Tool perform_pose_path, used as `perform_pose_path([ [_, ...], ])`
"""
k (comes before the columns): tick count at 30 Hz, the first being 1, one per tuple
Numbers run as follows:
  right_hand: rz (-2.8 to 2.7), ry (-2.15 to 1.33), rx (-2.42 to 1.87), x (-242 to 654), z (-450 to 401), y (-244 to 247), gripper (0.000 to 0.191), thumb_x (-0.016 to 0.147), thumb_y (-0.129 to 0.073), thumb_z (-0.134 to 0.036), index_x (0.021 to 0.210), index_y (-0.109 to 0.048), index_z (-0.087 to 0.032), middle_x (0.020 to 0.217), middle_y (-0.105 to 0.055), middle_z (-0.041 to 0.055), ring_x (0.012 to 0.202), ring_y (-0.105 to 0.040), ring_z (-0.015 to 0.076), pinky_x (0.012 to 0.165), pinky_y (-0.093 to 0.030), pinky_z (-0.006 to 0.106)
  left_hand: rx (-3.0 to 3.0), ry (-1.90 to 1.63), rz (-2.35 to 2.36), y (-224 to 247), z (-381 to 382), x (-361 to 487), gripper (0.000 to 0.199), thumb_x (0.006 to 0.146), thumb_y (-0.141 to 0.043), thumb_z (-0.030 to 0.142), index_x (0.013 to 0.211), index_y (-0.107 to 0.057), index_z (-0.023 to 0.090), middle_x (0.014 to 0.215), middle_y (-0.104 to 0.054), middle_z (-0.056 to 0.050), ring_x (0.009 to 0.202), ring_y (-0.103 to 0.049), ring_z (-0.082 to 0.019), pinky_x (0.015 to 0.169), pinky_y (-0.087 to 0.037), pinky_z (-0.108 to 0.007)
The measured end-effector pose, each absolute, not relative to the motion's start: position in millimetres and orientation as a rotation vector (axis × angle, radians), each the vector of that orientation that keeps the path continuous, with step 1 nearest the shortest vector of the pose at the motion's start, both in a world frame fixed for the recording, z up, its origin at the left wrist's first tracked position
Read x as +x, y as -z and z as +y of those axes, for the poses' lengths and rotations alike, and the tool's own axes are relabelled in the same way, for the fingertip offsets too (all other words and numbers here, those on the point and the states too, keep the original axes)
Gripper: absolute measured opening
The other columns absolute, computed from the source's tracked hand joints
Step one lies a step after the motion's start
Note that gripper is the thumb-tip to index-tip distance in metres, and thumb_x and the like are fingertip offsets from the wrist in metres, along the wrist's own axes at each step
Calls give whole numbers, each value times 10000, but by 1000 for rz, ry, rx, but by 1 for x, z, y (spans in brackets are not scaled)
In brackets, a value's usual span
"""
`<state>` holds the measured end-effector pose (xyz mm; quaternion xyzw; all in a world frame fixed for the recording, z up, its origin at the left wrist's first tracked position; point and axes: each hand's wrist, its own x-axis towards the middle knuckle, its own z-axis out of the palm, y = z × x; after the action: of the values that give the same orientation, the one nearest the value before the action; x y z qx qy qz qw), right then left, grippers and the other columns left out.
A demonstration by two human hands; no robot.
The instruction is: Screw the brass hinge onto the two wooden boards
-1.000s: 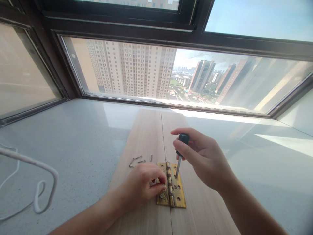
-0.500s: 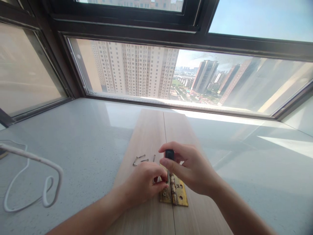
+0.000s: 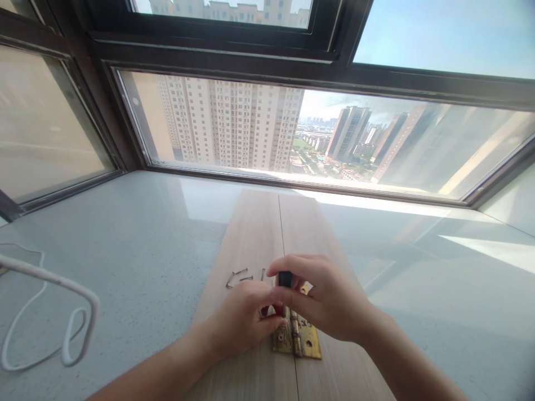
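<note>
My right hand (image 3: 330, 298) is closed around the black handle of a screwdriver (image 3: 285, 279), held upright over a worn brass hinge (image 3: 307, 341). My left hand (image 3: 242, 312) pinches thumb and fingers together low at the hinge's left leaf; what lies between the fingertips is hidden. The hinge lies open across the seam of two pale wooden boards (image 3: 261, 231), its knuckle along the seam. A screw head shows in the lower left leaf, and bare holes show in the right leaf. Several loose screws (image 3: 246, 278) lie on the left board, just beyond my left hand.
The boards rest on a speckled white windowsill (image 3: 167, 239). At the left, a bent white rod (image 3: 79, 289) and a thin white cable (image 3: 20, 301) reach into view. Dark window frames (image 3: 217, 53) close off the far side.
My right hand and the screwdriver handle have come lower, closer to the hinge and my left fingers. My left hand keeps its pinch. The whole view has shifted slightly.
</note>
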<state>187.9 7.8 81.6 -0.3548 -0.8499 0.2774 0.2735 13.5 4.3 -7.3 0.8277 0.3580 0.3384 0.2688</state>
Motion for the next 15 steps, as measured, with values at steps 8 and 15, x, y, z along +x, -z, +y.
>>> perform_pose_path([
  [8, -2442, -606, -967, 185, 0, -90, 70, 820, -685, -159, 873, -640, -171, 727, -631, -18, 638, -546, 118, 596, -376, 230, 2222, -872, 925, 10, 6, 14, 82, 720, -661, 99, 768, -672, 165, 759, -677, -13, 719, -609, -178, 666, -421, -256],
  [15, -2473, -319, -1174, 185, -1, -88, 335, 722, -803, -397, 698, -560, -168, 615, -549, -33, 541, -446, 113, 510, -251, 239, 2211, -908, 772, 8, 8, 15, 138, 779, -548, 99, 656, -579, 153, 717, -635, -8, 658, -561, -142, 622, -396, -228],
])
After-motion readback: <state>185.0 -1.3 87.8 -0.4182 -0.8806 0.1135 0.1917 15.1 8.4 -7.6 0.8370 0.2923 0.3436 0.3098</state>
